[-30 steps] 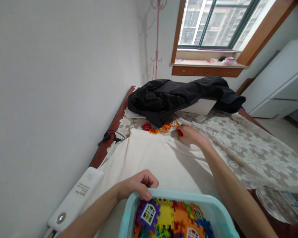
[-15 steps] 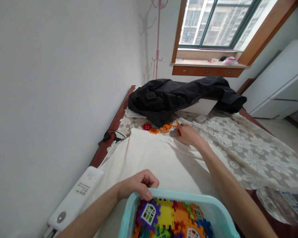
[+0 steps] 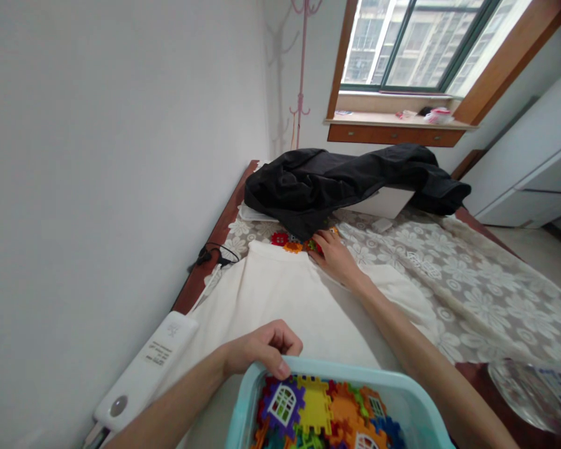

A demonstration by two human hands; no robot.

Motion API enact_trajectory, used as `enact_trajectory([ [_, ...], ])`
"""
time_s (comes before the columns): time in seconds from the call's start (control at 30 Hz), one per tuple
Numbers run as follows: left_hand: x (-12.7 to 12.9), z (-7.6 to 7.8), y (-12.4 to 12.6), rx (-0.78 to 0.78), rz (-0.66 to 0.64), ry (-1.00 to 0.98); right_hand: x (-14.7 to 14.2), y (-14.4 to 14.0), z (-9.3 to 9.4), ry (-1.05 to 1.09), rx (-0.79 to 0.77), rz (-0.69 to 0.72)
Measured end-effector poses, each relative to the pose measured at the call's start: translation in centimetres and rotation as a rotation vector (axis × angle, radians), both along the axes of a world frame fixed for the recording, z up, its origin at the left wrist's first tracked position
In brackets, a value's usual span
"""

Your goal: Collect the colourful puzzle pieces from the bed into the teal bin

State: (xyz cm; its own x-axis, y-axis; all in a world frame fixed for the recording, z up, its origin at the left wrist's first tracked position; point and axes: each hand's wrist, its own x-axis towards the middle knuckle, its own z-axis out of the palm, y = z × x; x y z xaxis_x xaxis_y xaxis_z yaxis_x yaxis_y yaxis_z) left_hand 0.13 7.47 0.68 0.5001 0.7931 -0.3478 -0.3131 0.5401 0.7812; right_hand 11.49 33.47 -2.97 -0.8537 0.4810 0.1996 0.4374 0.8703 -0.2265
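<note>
My left hand [image 3: 267, 349] is closed on the far rim of a light blue plastic bin [image 3: 355, 373], with the thumb over the edge. Inside the bin lie interlocking plastic building pieces, among them a purple one with a white window [image 3: 284, 408] and a yellow one [image 3: 315, 406]. My right hand [image 3: 335, 257] reaches to the far side of the white cloth, its fingers closed round a red and green building piece [image 3: 314, 246]. Just left of it are a red piece [image 3: 279, 239] and an orange piece [image 3: 292, 247]. Its fingers partly hide other orange pieces.
A black garment [image 3: 318, 181] is draped over a white box [image 3: 383, 202] beyond the pieces. White cloth [image 3: 280, 293] lies over a lace tablecloth [image 3: 477, 274]. A white power strip [image 3: 144, 368] and black cable [image 3: 210, 252] run along the left wall. Clear plastic packaging [image 3: 528, 393] sits at right.
My right hand has moved left, over the orange pieces, with the red and green piece at its fingers. My left hand stays on the bin rim. The view has shifted slightly.
</note>
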Motion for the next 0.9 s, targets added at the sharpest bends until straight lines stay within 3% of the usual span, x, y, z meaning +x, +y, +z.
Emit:
enact_trajectory([
  [0.2,0.0,0.1,-0.1,-0.013,0.001,0.001,-0.2,-0.2,-0.4,-0.053,0.003,0.029],
  [0.5,0.0,0.2,0.0,-0.018,0.002,0.013,0.4,-0.3,0.0,-0.133,0.047,-0.168],
  [0.9,0.0,0.2,0.0,-0.011,0.003,0.003,1.4,0.4,1.1,-0.262,0.031,-0.143],
])
